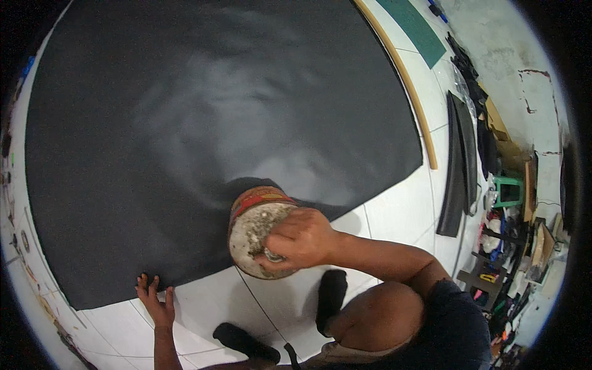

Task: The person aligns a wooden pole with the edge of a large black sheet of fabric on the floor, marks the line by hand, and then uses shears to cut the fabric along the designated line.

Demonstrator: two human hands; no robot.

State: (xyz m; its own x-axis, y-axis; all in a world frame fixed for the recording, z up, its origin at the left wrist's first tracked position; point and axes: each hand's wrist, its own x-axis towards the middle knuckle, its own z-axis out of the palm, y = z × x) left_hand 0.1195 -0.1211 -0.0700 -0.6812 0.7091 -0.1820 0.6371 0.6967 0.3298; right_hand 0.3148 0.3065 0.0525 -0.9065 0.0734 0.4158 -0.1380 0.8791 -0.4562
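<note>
A large black sheet (111, 160) with a dull sheen, like leather or vinyl, is spread over the white tiled floor. My right hand (303, 237) is closed on the top of a round can (251, 223) with a red and brown side and a rough, grey, cement-like top. The can stands at the sheet's near edge, and the grip itself is partly hidden by my fingers. To the left, my left hand (157, 302) has its fingers spread, the tips at the near edge of the sheet.
A long tan strip (407, 80) runs along the sheet's right edge. Beyond it lie a green mat (416, 28) and folded black material (455, 166). A green stool (508, 192) and mixed clutter line the right wall. My feet in black socks (246, 342) are near the sheet.
</note>
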